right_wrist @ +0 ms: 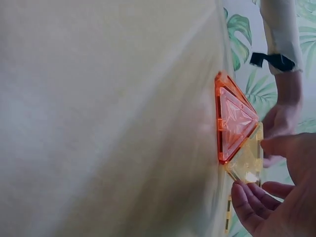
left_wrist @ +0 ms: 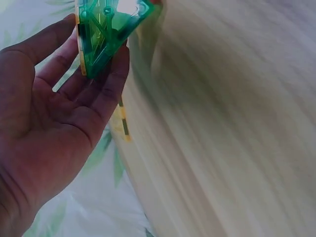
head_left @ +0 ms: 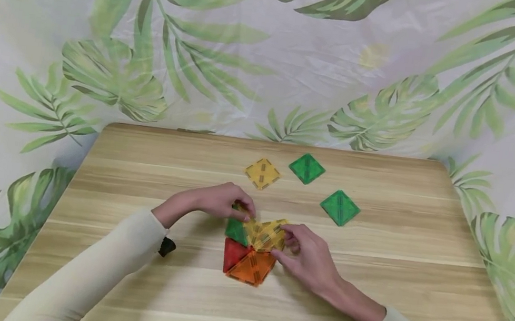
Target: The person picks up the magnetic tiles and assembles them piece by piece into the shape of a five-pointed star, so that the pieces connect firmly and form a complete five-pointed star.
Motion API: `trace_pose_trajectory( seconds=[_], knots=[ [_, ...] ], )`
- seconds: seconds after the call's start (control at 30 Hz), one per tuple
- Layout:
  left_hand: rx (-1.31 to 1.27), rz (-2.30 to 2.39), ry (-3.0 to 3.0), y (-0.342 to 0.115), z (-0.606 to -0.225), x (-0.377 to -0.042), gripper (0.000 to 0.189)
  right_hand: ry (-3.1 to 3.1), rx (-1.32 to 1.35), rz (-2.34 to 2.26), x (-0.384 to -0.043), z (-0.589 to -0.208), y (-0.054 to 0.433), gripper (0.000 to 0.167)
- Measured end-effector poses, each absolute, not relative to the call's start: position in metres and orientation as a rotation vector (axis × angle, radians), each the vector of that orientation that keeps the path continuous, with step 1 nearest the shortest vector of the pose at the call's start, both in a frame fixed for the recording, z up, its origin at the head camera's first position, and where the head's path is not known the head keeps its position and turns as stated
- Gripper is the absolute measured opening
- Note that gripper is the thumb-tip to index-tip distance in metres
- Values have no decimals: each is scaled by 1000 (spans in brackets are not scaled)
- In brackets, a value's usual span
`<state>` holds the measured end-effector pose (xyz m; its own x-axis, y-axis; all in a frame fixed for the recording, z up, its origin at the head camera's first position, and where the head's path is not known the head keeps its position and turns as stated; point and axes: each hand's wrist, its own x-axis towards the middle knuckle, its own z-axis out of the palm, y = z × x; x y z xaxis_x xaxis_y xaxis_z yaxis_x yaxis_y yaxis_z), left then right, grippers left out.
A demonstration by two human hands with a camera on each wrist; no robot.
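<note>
Translucent triangular magnetic tiles stand joined in a ring-like shape at the table's middle. In the head view a green tile (head_left: 234,230) forms its left side, a red tile (head_left: 233,254) the near left, an orange tile (head_left: 252,268) the front and a yellow tile (head_left: 273,235) the right. My left hand (head_left: 223,200) pinches the back left, thumb at a yellow edge and fingers against the green tile (left_wrist: 106,37) in the left wrist view. My right hand (head_left: 311,254) grips the yellow tile (right_wrist: 245,160) at its edges between thumb and fingers, beside the orange part.
Beyond the hands, a yellow diamond of two tiles (head_left: 262,173) lies flat. Two green diamonds, one at the back (head_left: 306,169) and one nearer on the right (head_left: 340,208), lie on the wooden table (head_left: 142,168). A leaf-patterned cloth (head_left: 296,69) hangs behind the table's back edge.
</note>
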<state>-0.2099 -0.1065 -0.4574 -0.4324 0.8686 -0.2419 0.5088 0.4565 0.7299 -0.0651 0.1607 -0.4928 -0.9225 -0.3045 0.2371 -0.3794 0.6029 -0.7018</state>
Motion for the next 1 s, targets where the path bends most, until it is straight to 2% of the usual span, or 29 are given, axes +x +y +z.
trace_pose_trajectory(
  seconds=[0.43, 0.63, 0.8, 0.9, 1.0],
  knots=[
    [888, 966, 2220, -141, -473, -195, 36, -2932, 683, 929, -87, -490, 137, 84],
    [760, 1191, 2088, -141, -476, -187, 70, -2917, 771, 882, -98, -495, 132, 88],
    [857, 1221, 2114, -137, -478, -185, 89, -2918, 838, 942, -108, -496, 136, 88],
    [982, 1151, 2173, -133, -477, -188, 89, -2917, 860, 957, -113, -497, 139, 86],
    [1095, 1044, 2209, -130, -475, -192, 80, -2897, 890, 969, -118, -497, 143, 80]
  ],
)
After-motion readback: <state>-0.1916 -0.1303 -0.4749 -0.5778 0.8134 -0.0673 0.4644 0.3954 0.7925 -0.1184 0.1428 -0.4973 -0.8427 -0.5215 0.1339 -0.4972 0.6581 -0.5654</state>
